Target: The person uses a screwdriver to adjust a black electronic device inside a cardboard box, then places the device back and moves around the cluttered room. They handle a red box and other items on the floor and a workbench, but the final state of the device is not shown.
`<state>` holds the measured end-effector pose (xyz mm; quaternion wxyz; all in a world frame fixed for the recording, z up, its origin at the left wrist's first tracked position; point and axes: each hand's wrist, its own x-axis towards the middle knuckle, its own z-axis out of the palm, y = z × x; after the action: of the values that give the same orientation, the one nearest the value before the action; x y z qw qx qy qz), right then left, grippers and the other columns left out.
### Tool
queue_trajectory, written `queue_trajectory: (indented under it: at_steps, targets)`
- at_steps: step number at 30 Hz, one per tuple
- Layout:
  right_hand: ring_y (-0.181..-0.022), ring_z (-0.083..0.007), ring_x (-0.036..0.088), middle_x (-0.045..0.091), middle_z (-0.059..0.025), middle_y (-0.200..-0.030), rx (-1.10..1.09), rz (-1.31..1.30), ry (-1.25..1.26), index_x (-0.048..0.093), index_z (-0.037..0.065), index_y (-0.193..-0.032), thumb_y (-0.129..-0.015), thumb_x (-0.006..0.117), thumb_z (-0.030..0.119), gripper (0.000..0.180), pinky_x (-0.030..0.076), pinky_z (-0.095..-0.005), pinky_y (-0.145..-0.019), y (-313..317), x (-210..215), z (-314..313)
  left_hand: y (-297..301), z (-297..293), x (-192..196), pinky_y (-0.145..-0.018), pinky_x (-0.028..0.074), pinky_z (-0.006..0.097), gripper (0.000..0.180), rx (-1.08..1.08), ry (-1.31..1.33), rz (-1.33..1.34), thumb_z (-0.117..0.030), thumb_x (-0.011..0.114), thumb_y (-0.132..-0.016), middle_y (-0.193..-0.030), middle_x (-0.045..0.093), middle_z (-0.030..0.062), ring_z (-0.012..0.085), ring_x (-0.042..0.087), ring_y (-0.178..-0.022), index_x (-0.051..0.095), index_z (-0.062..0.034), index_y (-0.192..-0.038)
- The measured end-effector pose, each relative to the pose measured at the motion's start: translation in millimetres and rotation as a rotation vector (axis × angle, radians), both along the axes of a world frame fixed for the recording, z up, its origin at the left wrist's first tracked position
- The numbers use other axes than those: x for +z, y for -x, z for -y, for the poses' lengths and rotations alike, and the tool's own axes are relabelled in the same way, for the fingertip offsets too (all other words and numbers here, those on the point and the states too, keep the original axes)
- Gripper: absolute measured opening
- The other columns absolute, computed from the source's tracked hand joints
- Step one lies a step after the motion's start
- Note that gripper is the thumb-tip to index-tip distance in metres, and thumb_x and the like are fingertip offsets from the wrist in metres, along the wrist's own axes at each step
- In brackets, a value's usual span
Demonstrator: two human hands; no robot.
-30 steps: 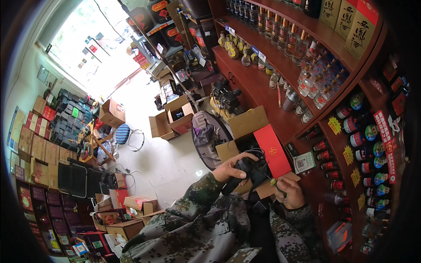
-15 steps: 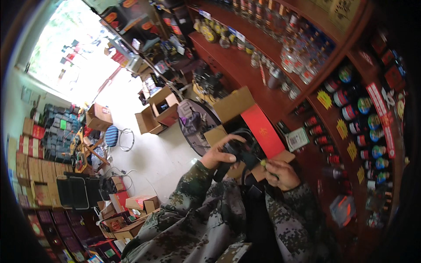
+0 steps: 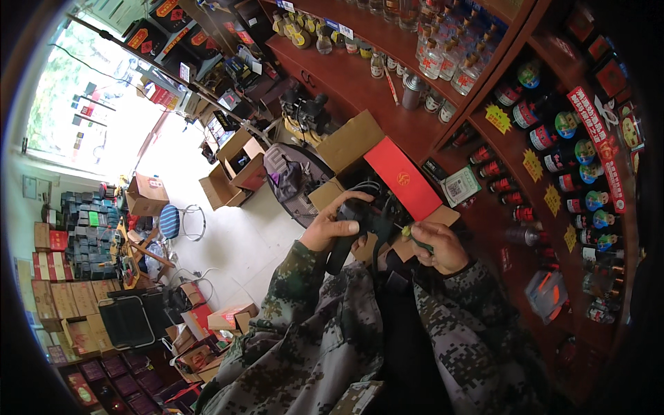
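1. We hold a black device [image 3: 360, 221] in our left hand [image 3: 330, 227]; the fingers wrap over its upper end and the thumb lies along its near side, so the grip is closed on it.
2. The device runs from the fist down toward our lap as a dark, elongated body, with black cables [image 3: 370, 188] looping out above the knuckles.
3. Our right hand [image 3: 437, 245] is closed around a small green-tipped tool [image 3: 412, 236], pinched between thumb and fingers; its tip points left toward the device.
4. The tool's tip sits just beside the device's right side; we cannot tell whether the two touch.
5. Both hands hover over an open cardboard box [image 3: 349, 149], whose flaps spread behind and beneath them.
6. A red flat packet [image 3: 402, 178] leans across the box, just above our right hand and apart from it.
7. Behind the box a dark wooden counter [image 3: 332, 76] carries glass bottles [image 3: 443, 55], and shelves of small bottles [image 3: 553, 138] rise on the right.
8. To the left, well apart from our hands, open cartons [image 3: 232, 169] and a blue stool [image 3: 171, 221] stand on the pale floor.
9. Our camouflage sleeves [image 3: 304, 311] fill the lower frame.
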<state>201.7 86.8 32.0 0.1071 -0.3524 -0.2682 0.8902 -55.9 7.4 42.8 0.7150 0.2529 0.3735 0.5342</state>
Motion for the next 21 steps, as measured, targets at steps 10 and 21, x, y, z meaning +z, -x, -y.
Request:
queue_trajectory:
  at_steps: [10, 21]
  targets:
    - [-0.064, -0.0140, 0.060, 0.064, -0.0031, -0.077, 0.094, -0.037, -0.157, 0.062, 0.000, -0.098, -0.096, 0.064, 0.020, 0.020, 0.048, -0.0301, -0.059, -11.3, -4.6, -8.8, 0.5, -0.5, -1.3, -0.061, 0.052, 0.029, 0.057, -0.051, -0.057, -0.021, -0.018, 0.075, -0.085, -0.108, 0.063, 0.0139, 0.0196, 0.065, -0.067, 0.049, -0.0025, -0.133]
    - [-0.070, -0.0147, 0.062, 0.065, -0.0039, -0.080, 0.125, 0.234, -0.836, 0.064, -0.001, -0.104, -0.097, 0.064, 0.027, 0.029, 0.050, -0.0311, -0.065, -10.8, -1.7, -7.8, -3.5, -4.4, -2.1, -0.058, 0.051, 0.027, 0.050, -0.057, 0.011, -0.022, -0.021, 0.070, -0.090, -0.101, 0.063, 0.0114, 0.0174, 0.066, -0.068, 0.050, -0.0041, -0.133]
